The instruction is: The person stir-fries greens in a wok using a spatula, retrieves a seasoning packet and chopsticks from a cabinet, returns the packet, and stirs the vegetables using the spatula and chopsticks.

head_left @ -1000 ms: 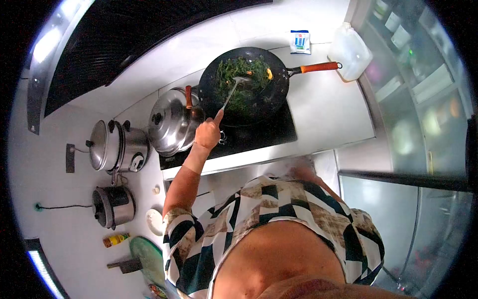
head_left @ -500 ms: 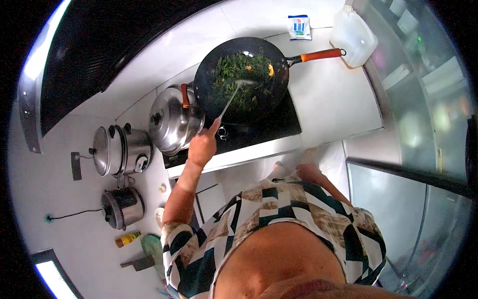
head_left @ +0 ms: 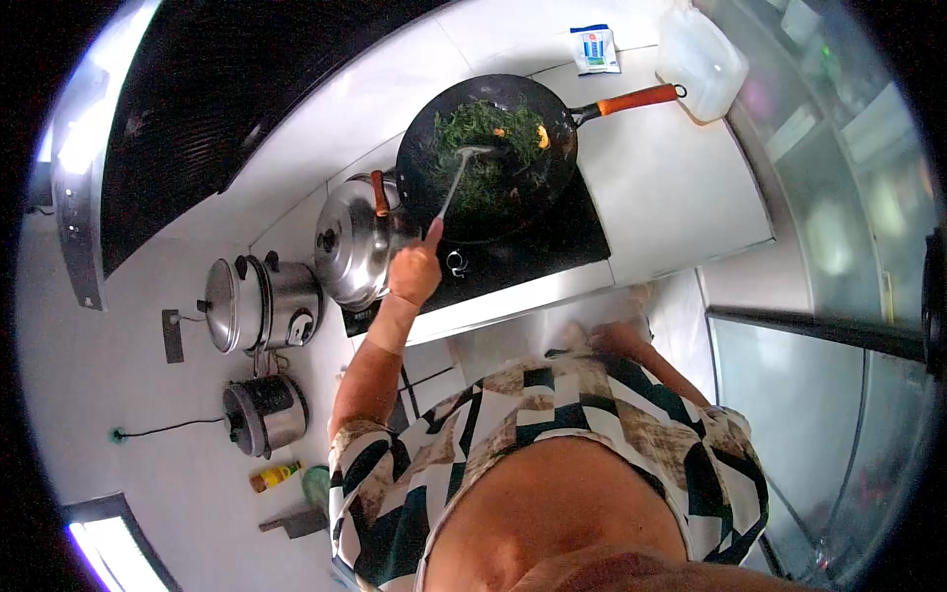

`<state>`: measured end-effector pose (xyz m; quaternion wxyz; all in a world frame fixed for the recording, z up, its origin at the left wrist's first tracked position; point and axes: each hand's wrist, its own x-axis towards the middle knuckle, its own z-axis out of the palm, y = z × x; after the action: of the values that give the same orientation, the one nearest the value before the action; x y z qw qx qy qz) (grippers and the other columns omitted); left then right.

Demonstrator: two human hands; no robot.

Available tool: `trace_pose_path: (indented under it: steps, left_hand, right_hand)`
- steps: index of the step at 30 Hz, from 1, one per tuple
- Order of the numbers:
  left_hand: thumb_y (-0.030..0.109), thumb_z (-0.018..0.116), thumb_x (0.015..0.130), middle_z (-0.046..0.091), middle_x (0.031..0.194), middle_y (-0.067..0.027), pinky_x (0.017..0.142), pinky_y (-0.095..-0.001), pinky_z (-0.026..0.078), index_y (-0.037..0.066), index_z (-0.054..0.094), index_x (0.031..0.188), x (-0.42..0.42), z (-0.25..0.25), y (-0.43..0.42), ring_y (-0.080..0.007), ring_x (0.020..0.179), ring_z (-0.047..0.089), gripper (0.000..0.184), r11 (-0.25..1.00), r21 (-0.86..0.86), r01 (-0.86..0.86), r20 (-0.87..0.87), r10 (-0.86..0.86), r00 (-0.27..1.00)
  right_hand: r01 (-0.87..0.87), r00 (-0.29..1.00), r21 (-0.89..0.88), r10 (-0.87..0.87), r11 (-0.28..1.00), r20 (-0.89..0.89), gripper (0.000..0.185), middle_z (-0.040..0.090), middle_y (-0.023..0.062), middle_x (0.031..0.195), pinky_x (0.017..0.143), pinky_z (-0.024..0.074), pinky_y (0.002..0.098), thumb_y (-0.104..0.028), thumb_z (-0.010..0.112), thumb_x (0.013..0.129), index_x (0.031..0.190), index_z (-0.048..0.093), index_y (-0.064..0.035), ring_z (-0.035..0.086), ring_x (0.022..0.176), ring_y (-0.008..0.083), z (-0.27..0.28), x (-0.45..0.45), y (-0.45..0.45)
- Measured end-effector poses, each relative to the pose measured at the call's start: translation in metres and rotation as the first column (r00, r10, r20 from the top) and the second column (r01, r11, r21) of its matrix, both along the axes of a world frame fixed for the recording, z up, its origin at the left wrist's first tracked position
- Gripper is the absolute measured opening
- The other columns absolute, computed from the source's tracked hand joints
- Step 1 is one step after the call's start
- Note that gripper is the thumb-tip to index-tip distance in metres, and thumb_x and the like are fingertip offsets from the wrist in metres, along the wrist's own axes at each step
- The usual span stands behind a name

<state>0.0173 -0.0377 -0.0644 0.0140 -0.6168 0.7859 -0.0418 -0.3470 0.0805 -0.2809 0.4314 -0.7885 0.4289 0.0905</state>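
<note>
My left hand (head_left: 415, 272) is closed round the handle of a metal spatula (head_left: 456, 187), its index finger stretched along the shaft. The spatula's head rests among leafy greens (head_left: 473, 126) with orange-yellow pieces in a black wok (head_left: 419, 187). The wok stands on a black cooktop (head_left: 538, 237), its wooden handle (head_left: 636, 100) pointing right. Low by the front of my patterned shirt is my right hand (head_left: 617, 338), away from the wok; its fingers are blurred and I cannot make out their pose.
Left of the wok are a steel pot with a lid (head_left: 353, 242) and two cookers (head_left: 286, 301) (head_left: 271, 414). A packet (head_left: 595, 49) and a plastic jug (head_left: 702, 67) stand behind. A yellow-labelled bottle (head_left: 275, 477) and a cleaver (head_left: 296, 523) lie at lower left.
The whole view has shifted, with the cookers and pot now further right. My left hand keeps hold of the spatula, whose head has moved slightly within the greens.
</note>
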Motion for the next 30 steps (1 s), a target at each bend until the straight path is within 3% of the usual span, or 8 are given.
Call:
trace_pose_path:
  steps: [3,8,11,16,19,23,27,30]
  left_hand:
    - [0.0,0.051,0.073,0.06,0.074,-0.0243,0.055,-0.0474,0.05,0.01,0.044,0.133,-0.01,-0.003,0.015,-0.0406,0.061,0.061,0.062,0.997,0.072,0.017,-0.205,-0.002,0.979]
    - [0.011,0.061,0.078,0.064,0.09,-0.0243,0.066,-0.0394,0.053,-0.002,0.031,0.135,-0.055,0.017,0.055,-0.0346,0.076,0.066,0.066,0.957,0.289,0.022,-0.67,0.186,0.719]
    - [0.014,0.066,0.084,0.061,0.102,-0.0154,0.059,-0.0266,0.051,-0.001,0.029,0.137,-0.096,0.005,0.07,-0.0149,0.074,0.061,0.066,0.891,0.447,0.087,-0.863,0.403,0.306]
    - [0.009,0.061,0.086,0.062,0.108,-0.0144,0.067,-0.0288,0.053,0.001,0.023,0.141,-0.12,-0.007,0.097,-0.0176,0.078,0.064,0.067,0.934,0.231,0.273,-0.973,0.223,0.06]
    - [0.009,0.061,0.086,0.062,0.108,-0.0152,0.069,-0.0309,0.053,0.002,0.03,0.138,-0.113,-0.028,0.116,-0.0197,0.082,0.066,0.061,0.906,0.335,0.258,-0.935,0.285,0.212]
    - [0.009,0.061,0.084,0.066,0.096,-0.0157,0.069,-0.0321,0.053,0.002,0.044,0.128,-0.103,-0.077,0.144,-0.0252,0.081,0.068,0.047,0.918,0.343,0.196,-0.927,0.297,0.231]
    - [0.008,0.061,0.082,0.066,0.088,-0.0165,0.064,-0.0329,0.053,0.0,0.049,0.122,-0.105,-0.101,0.167,-0.0254,0.073,0.068,0.042,0.921,0.372,0.115,-0.925,0.357,0.13]
    - [0.009,0.061,0.081,0.066,0.087,-0.0183,0.065,-0.0369,0.053,0.001,0.052,0.12,-0.106,-0.104,0.171,-0.0324,0.075,0.066,0.04,0.947,0.316,0.052,-0.919,0.291,0.267]
  right_hand:
    - [-0.01,0.966,-0.128,0.042,0.992,0.256,0.029,0.064,0.0174,0.097,0.079,0.0493,0.0428,-0.025,0.048,0.09,0.108,0.057,-0.0039,0.062,0.088,0.0339,-0.01,0.019,-0.012]
    - [0.193,0.682,0.43,-0.436,0.882,0.588,0.037,0.064,0.0104,0.093,0.07,0.0519,0.0324,-0.034,0.048,0.094,0.105,0.055,-0.0003,0.064,0.081,0.0177,0.158,0.081,-0.061]
    - [0.14,0.458,0.773,-0.733,0.619,0.504,0.035,0.062,0.0065,0.093,0.07,0.0527,0.0315,-0.039,0.051,0.092,0.102,0.054,-0.0055,0.063,0.083,0.0168,0.19,0.096,-0.078]
    - [0.328,0.471,0.774,-0.804,0.541,0.362,0.024,0.056,0.0018,0.08,0.057,0.0494,0.0262,-0.029,0.06,0.088,0.092,0.05,-0.0084,0.058,0.071,0.0107,0.21,0.059,-0.108]
    - [0.347,0.695,0.595,-0.625,0.725,0.355,0.022,0.056,0.0035,0.074,0.047,0.0455,0.0265,-0.021,0.062,0.085,0.097,0.048,-0.0076,0.055,0.056,0.0111,0.191,0.026,-0.142]
    - [0.416,0.896,-0.33,-0.32,0.847,0.308,0.04,0.051,0.0011,0.067,0.045,0.0414,0.0288,-0.016,0.057,0.087,0.125,0.045,-0.0094,0.047,0.049,0.0113,0.181,-0.003,-0.174]
    - [0.489,0.844,0.045,-0.486,0.871,0.228,0.048,0.05,0.0007,0.068,0.045,0.0392,0.0261,-0.014,0.053,0.089,0.135,0.04,-0.012,0.044,0.049,0.0092,0.25,0.003,-0.169]
    - [0.505,0.831,0.123,-0.519,0.855,0.198,0.049,0.049,0.0003,0.068,0.043,0.0355,0.0235,-0.014,0.051,0.09,0.137,0.039,-0.0125,0.041,0.048,0.0067,0.274,-0.005,-0.164]
